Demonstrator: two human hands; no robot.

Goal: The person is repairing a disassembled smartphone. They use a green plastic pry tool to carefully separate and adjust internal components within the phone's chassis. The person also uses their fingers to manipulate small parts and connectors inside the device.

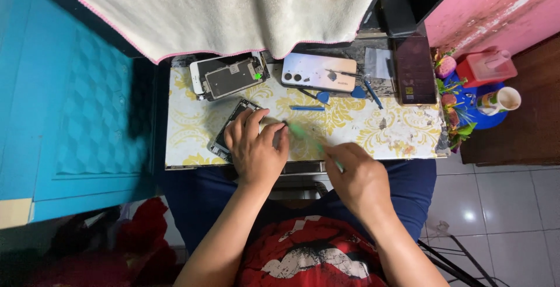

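Phone (233,128) lies face-down on the small table (396,138) with the yellow patterned top, near its front-left edge, long axis running diagonally from front-left to back-right. Left hand (255,147) sits on top of it, fingers pressed flat and close together, pinning it down; only the phone's left edge and back corner show past the hand. Right hand (357,177) is to the right, just off the front edge, fingers curled around a thin green tool (309,138). Tool tip points left toward the left fingertips, at the phone's right side; blurred, so contact can't be told. Left hand is nearer the phone. Further back: opened white phone (228,76), silver phone (318,72), blue picks (322,96), dark phone (414,70).
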